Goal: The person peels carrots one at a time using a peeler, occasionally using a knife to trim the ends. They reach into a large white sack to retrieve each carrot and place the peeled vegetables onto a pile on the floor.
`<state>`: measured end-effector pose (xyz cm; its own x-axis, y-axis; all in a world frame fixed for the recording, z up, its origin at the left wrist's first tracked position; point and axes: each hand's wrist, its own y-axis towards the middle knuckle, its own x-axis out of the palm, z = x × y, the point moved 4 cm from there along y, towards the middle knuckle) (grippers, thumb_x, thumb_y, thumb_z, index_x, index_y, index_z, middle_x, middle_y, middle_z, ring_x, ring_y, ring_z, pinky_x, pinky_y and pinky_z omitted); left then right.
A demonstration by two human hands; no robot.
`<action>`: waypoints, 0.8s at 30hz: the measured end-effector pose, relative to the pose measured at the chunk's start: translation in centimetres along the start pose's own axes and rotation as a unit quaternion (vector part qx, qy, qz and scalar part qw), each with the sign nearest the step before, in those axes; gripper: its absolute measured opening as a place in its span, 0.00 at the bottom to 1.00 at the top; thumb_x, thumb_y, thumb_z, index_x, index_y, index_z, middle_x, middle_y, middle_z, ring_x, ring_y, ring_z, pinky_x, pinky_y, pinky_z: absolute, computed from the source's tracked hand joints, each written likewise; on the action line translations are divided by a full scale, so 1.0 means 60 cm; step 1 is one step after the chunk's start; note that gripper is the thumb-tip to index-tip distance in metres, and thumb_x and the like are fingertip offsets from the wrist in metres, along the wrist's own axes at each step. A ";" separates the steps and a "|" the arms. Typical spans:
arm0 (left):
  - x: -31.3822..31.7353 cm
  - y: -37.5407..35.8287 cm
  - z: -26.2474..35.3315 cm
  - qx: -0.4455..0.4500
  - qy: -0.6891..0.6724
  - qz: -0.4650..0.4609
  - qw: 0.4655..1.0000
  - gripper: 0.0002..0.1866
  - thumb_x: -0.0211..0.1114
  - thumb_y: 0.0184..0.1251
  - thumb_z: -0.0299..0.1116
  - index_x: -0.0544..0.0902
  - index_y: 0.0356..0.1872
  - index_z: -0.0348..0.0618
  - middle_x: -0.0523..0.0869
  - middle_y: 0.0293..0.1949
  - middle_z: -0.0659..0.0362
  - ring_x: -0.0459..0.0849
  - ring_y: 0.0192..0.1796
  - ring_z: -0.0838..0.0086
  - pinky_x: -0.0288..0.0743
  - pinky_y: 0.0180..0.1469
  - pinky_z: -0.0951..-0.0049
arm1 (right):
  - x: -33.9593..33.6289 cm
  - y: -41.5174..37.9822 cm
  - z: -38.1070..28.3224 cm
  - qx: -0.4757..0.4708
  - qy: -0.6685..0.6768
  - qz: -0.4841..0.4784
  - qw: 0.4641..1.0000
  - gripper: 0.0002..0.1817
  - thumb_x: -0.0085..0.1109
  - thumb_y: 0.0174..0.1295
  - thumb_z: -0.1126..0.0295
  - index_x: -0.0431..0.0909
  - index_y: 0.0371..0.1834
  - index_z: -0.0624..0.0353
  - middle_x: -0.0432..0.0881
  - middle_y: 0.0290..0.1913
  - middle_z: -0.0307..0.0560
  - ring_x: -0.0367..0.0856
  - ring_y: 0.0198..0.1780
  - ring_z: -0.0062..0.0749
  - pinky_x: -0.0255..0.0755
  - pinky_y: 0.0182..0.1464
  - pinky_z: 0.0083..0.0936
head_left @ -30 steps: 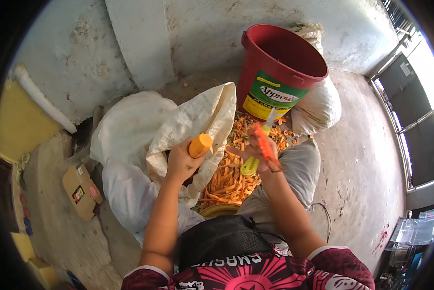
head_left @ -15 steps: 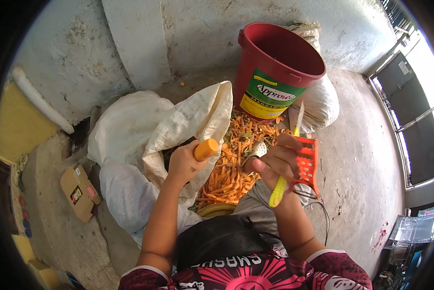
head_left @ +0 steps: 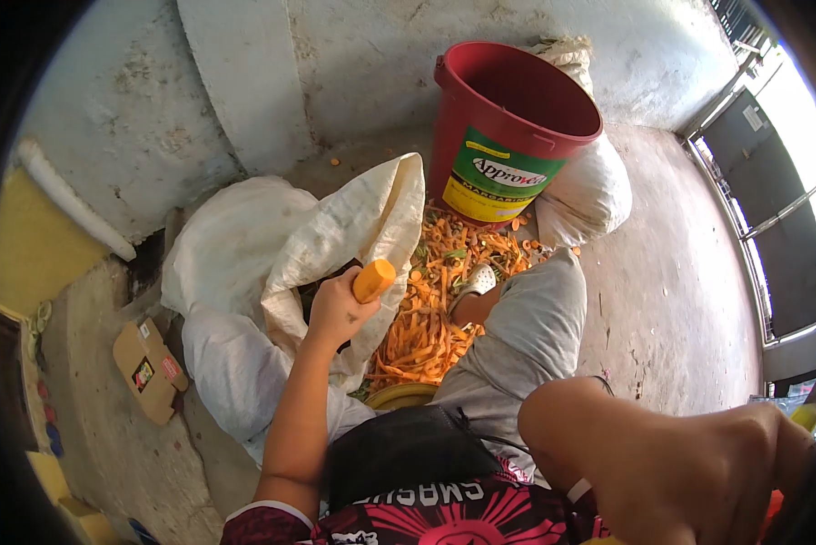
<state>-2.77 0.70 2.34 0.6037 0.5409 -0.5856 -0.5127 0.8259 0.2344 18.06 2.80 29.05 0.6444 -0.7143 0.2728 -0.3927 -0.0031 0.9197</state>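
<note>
In my left hand (head_left: 340,309) is a peeled carrot (head_left: 373,281), its cut end pointing up, just beside the open mouth of a white woven sack (head_left: 390,195). Large and close to the camera at the lower right, my right hand (head_left: 707,454) is closed round a yellow-handled knife (head_left: 806,415). Part of an orange-red tool (head_left: 773,510) shows below that hand; the rest is hidden. Orange peelings (head_left: 417,341) lie heaped on the floor between my legs, with the rim of a yellowish basin (head_left: 400,396) at their near end.
A dark red bucket (head_left: 444,136) with a margarine label stands beyond the peelings. Behind it leans a full white sack (head_left: 598,195). A cardboard piece (head_left: 149,372) lies at the left. My shoe (head_left: 479,280) rests among the peelings, and a wall rises behind.
My right hand has swung right and down, close to the camera, carrying the knife and the orange-red tool. My left hand still holds the carrot near the sack. The view has shifted slightly.
</note>
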 end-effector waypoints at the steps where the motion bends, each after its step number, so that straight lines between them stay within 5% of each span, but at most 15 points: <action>1: 0.001 0.000 0.000 -0.001 -0.002 -0.003 1.000 0.14 0.63 0.43 0.32 0.74 0.31 0.36 0.78 0.22 0.51 0.78 0.25 0.63 0.70 0.30 0.71 | 0.003 0.001 0.001 -0.003 -0.008 -0.003 1.000 0.05 0.45 0.55 0.72 0.66 0.30 0.62 0.61 0.08 0.37 0.60 0.09 0.21 0.57 0.39 0.50; 18: 0.012 -0.002 -0.007 -0.034 -0.006 -0.014 0.999 0.14 0.63 0.43 0.32 0.74 0.31 0.35 0.78 0.22 0.49 0.78 0.26 0.59 0.71 0.30 0.70 | -0.015 0.009 -0.011 -0.042 -0.056 -0.007 0.998 0.04 0.44 0.50 0.77 0.69 0.27 0.66 0.62 0.09 0.43 0.62 0.09 0.25 0.67 0.31 0.47; 19: 0.011 -0.002 -0.003 -0.035 -0.004 -0.012 0.999 0.13 0.63 0.43 0.33 0.74 0.29 0.36 0.78 0.22 0.48 0.77 0.26 0.57 0.70 0.29 0.68 | -0.030 0.004 -0.014 -0.044 -0.060 0.006 0.997 0.05 0.46 0.51 0.75 0.67 0.29 0.66 0.62 0.09 0.42 0.61 0.09 0.23 0.67 0.25 0.43; 24: 0.002 -0.001 -0.008 -0.049 0.004 -0.020 0.999 0.15 0.63 0.43 0.32 0.75 0.33 0.34 0.79 0.24 0.48 0.79 0.26 0.60 0.71 0.31 0.70 | -0.181 -0.091 -0.013 -0.014 0.019 0.208 0.978 0.02 0.41 0.61 0.68 0.65 0.33 0.51 0.62 0.13 0.31 0.58 0.11 0.15 0.54 0.55 0.38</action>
<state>-2.96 0.67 1.87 0.6202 0.5063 -0.5992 -0.5460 0.8270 0.1337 13.70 11.10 21.27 0.4576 -0.6230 0.6343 -0.6083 0.3009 0.7344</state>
